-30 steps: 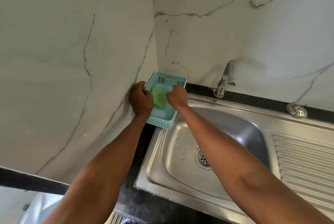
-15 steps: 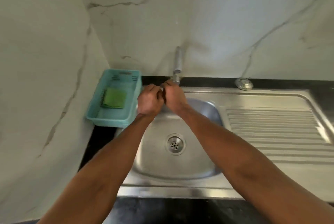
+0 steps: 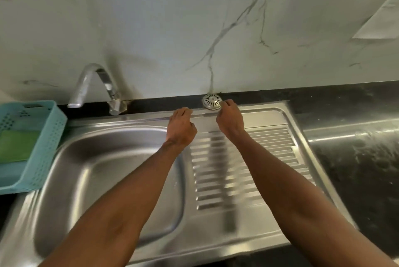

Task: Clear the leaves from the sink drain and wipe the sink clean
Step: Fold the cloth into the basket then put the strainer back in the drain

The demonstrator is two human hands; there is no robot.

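Basket: turquoise plastic, perforated walls, left of the tap, partly cut by the frame edge.
Green pad: flat inside the basket.
Tap: chrome, curved spout, its outlet turned toward the basket.
Wall: white marble-look with grey veins, behind the tap.
Countertop: black stone, far right of the tap.

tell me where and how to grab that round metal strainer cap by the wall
Pinch the strainer cap by its rim, from above with the right hand, whose fingertips already reach its right edge. It lies flat on the sink's back ledge near the wall, so only the rim offers a hold.
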